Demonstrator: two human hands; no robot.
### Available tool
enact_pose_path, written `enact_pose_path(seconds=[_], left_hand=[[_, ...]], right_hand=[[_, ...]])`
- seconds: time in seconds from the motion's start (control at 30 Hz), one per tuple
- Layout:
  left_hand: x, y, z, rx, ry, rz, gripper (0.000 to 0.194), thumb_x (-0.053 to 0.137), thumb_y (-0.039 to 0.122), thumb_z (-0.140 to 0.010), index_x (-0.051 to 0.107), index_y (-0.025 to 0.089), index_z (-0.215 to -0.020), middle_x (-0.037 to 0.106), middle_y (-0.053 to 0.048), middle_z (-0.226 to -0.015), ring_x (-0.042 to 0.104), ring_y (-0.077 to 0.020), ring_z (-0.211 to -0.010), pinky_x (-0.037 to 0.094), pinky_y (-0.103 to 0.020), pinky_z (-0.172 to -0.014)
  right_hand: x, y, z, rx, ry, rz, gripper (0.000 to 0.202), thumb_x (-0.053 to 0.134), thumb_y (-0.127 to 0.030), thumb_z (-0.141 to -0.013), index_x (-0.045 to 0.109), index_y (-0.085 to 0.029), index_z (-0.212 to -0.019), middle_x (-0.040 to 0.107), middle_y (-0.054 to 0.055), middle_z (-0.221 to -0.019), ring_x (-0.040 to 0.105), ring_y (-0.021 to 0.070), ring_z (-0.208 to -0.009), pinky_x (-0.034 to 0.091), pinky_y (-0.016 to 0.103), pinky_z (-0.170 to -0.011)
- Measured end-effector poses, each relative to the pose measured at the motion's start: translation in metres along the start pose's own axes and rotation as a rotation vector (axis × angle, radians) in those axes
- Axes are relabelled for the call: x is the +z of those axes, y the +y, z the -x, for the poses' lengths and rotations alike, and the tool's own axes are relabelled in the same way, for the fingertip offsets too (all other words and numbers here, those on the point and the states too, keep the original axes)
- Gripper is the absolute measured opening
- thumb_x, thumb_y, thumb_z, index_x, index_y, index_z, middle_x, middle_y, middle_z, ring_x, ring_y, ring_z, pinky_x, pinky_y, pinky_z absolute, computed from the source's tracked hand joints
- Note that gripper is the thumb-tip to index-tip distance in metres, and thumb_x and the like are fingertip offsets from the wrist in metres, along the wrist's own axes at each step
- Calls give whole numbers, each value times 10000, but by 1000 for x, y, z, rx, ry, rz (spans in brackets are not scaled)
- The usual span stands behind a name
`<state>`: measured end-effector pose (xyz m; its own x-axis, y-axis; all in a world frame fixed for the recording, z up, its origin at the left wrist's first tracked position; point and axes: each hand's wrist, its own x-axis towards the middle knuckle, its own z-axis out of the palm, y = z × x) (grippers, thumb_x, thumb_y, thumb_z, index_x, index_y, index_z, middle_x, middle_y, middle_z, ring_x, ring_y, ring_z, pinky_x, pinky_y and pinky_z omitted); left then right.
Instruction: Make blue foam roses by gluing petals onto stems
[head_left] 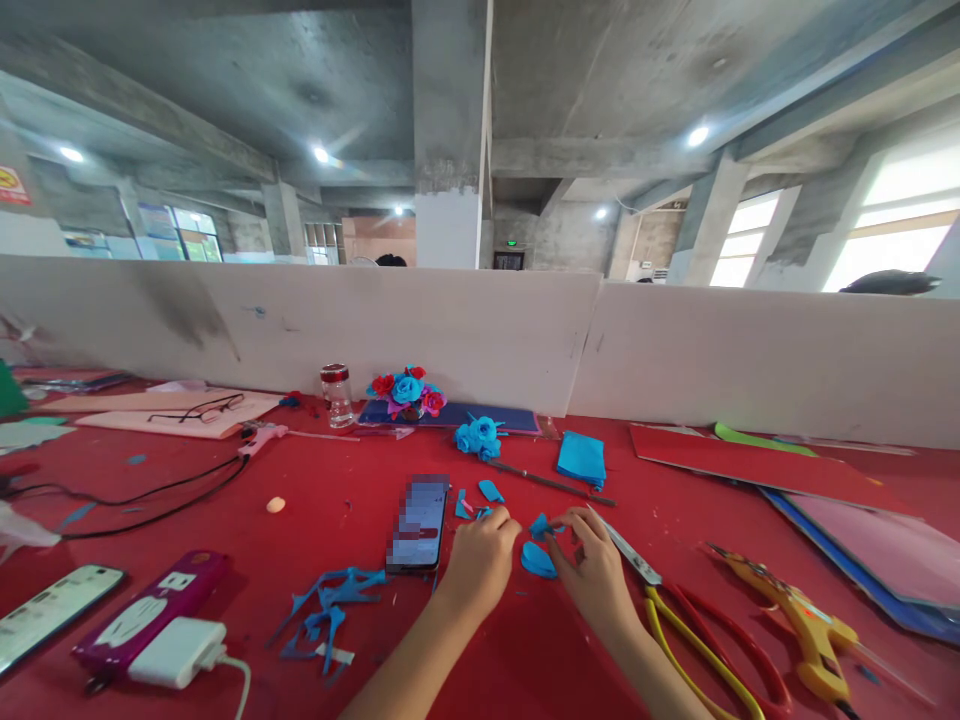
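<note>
My left hand (481, 555) is closed, its fingers bent together just right of the phone; whatever lies between the fingertips is hidden. Across a small gap, my right hand (592, 565) pinches a small blue paper petal (539, 527) between thumb and fingers. Another blue petal (538, 560) lies flat on the red table below it. Beyond my left hand are a loose blue petal (491, 491) and a few small blue scraps (462, 504). Scissors (637, 556) with red and yellow handles lie open beside my right hand.
A phone (418, 525) lies left of my hands, blue offcuts (330, 610) nearer me. A yellow glue gun (799, 615) is at right. Behind are blue paper roses (478, 436), a blue paper stack (581, 458), a flower arrangement (407, 388) and a glass jar (339, 398).
</note>
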<state>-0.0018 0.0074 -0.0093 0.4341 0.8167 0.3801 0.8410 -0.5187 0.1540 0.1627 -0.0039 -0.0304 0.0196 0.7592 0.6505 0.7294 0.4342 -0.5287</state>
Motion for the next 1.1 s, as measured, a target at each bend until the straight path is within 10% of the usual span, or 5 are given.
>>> enact_pose_path(seconds=[0.7,1.1], left_hand=[[-2,4,2,79,-28,-94,223,400,68,-832,580,194,-868,588,-20,-861,593,-155,-750,422,-226,-565],[-3,3,1,31,-42,-65,258,394,60,-826,595,212,-881,595,-10,-865,599,-142,-719,411,-223,-579]], right_hand=[[-1,-1,-2,4,20,-23,177,470,-299,-826,588,-183,-763,524,60,-837,536,148,-611,435,254,-523],[-6,2,-1,-254,-98,147,204,431,-179,-848,633,-206,-864,565,63,-842,564,180,-766,483,291,-672]])
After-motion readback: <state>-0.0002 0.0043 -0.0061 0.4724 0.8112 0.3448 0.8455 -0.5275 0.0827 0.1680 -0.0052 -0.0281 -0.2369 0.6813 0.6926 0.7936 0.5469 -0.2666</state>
